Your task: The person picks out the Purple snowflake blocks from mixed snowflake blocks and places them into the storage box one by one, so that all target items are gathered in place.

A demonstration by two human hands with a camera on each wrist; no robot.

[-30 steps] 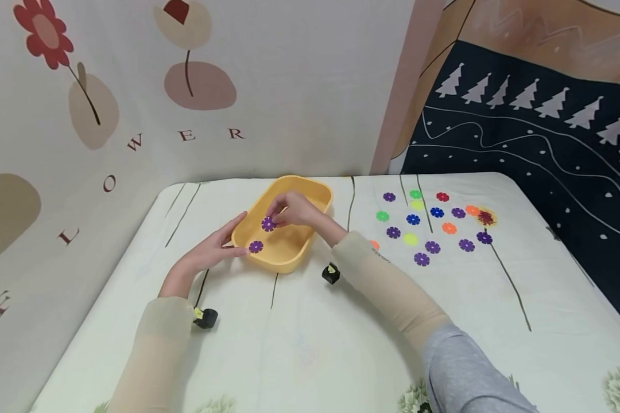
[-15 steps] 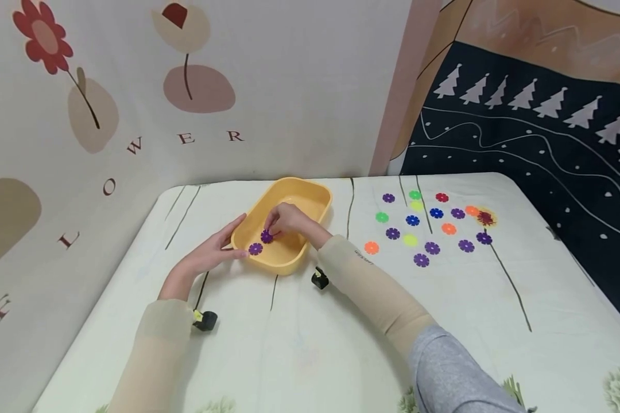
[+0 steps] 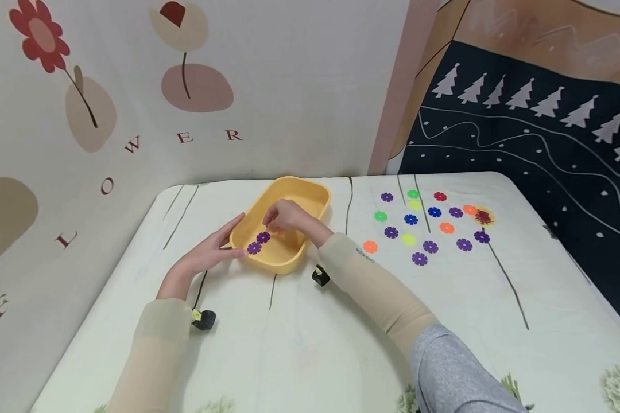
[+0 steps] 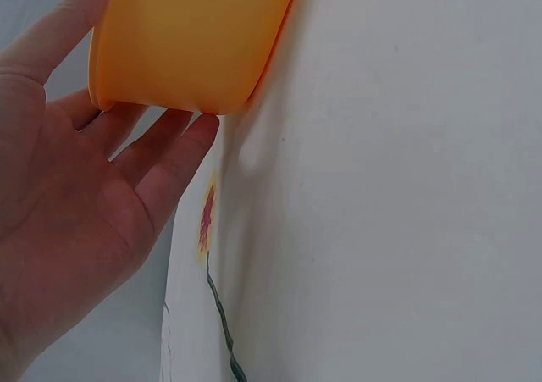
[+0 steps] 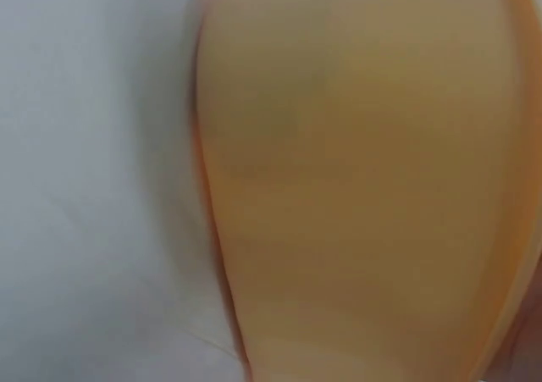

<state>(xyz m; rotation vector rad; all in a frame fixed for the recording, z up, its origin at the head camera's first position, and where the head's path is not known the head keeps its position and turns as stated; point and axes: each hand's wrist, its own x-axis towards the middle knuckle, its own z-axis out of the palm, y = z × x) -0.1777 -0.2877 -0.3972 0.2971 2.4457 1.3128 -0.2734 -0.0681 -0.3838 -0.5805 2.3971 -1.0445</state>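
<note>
A yellow plastic tray lies at the back of the table in the head view. My left hand holds its near-left end, thumb at one side and fingers along the other; the left wrist view shows fingertips under the outer wall. Two purple snowflake discs lie close together inside, beside the left thumb. Over the tray's middle is my right hand, its fingers bent loosely just above the upper disc and apart from it. In the right wrist view the tray's outer wall hides most of this hand.
Several snowflake discs in purple, blue, green, yellow, orange and red lie spread on the right, such as an orange disc and a red disc. A printed cloth covers the table. A patterned curtain hangs behind.
My right hand lowered a purple disc into the tray next to the other one and let go, its fingers now drawn slightly up and away. The left hand keeps its place.
</note>
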